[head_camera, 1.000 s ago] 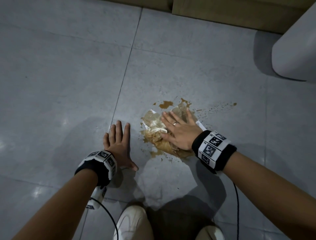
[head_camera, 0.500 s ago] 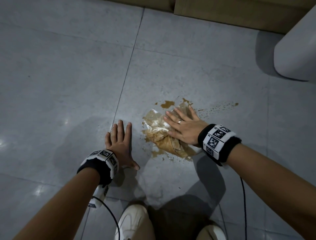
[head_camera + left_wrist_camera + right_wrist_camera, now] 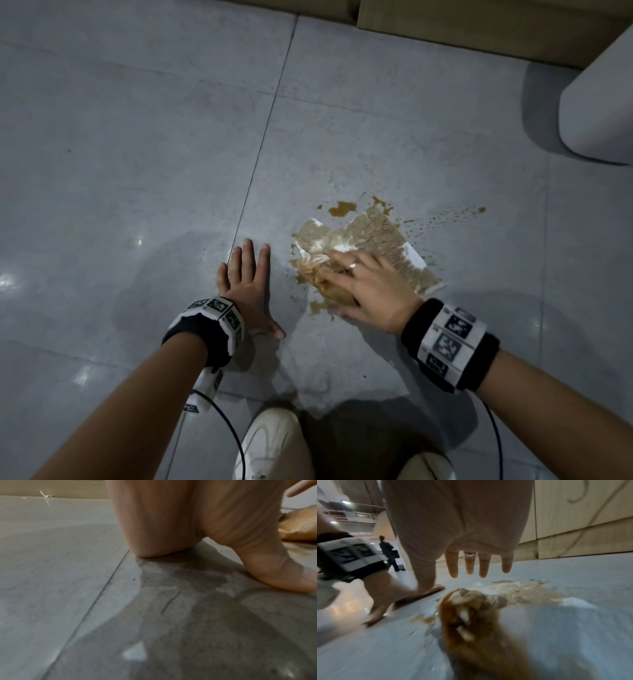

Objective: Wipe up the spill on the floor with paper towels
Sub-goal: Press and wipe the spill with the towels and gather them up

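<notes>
Grey floor tiles point(image 3: 137, 154) fill nearly everything we look down on, with a wooden baseboard point(image 3: 479, 27) along the far edge and a pale rounded fixture point(image 3: 603, 113) at the upper right. On the tile ahead of our knees lies the brown spill point(image 3: 342, 208), with fine spatter trailing off to the right.

Over most of it sits the paper towel point(image 3: 370, 240), soaked tan, only its right corner white. Half a second ago our right hand point(image 3: 373, 291) lay flat farther up the sheet; now it has slid toward us, and the near part of the towel has bunched into a dark, sodden wad under the palm. The right wrist view shows that grip spread, fingers point(image 3: 485, 566) straight and lifted clear of the wad, clamped on nothing. Our left hand point(image 3: 245, 284) has not moved: flat on the bare tile just left of the towel, fingers apart, bracing us.

We judge the drag has gathered liquid but uncovered the far blot and left a small smear point(image 3: 318, 306) beside the wad. The towel looks close to saturated, so wiping is well under way, not finished.
</notes>
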Tool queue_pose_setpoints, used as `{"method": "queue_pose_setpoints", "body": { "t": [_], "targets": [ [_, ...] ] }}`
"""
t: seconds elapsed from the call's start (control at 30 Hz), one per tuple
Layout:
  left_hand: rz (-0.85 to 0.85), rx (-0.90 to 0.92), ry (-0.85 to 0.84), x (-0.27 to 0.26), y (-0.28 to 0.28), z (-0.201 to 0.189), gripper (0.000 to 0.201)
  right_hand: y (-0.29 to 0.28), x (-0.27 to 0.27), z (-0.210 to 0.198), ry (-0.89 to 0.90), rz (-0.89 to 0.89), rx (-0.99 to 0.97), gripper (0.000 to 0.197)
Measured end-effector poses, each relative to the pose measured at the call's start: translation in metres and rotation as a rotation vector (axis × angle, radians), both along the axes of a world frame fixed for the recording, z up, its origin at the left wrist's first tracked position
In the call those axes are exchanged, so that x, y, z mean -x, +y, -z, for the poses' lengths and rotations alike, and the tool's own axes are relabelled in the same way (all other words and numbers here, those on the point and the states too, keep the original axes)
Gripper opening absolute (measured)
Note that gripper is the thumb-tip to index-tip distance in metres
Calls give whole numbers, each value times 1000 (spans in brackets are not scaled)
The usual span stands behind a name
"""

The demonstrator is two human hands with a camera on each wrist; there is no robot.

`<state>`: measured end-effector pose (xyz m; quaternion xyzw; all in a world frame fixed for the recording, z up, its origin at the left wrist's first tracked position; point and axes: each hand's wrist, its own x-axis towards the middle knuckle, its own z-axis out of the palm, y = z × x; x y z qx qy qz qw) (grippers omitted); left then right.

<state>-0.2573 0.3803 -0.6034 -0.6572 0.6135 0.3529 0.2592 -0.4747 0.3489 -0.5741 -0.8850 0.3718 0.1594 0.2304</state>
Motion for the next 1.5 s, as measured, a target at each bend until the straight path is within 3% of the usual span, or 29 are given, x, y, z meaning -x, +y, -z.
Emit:
{"method": "queue_pose_setpoints", "body": {
  "t": [0.17, 0.27, 0.37, 0.5, 0.6, 0.8, 1.3, 1.5],
  "targets": [
    [1, 7, -4, 1, 0, 0, 156, 21, 5, 22, -84, 21, 196, 60],
    [1, 3, -2, 1, 0, 0, 155, 20, 6, 26, -176, 67, 198, 59],
    [0, 5, -5, 1, 1, 0, 156, 17, 9, 30, -317, 128, 162, 45],
    [2, 1, -1, 0, 0, 1, 156, 7, 16, 26, -474, 348, 134, 26],
    [4, -1, 6, 0, 0, 2, 155, -8, 28, 18, -524, 552, 149, 24],
    [2, -9, 9, -1, 0, 1, 155, -35, 56, -7, -391, 678, 231, 23],
    [1, -23, 3, 0, -1, -3, 154, -49, 77, -55, 138, 595, 95, 33],
    [-5, -22, 18, 0, -1, -2, 155, -45, 39, -31, -123, 717, 277, 22]
  ]
}}
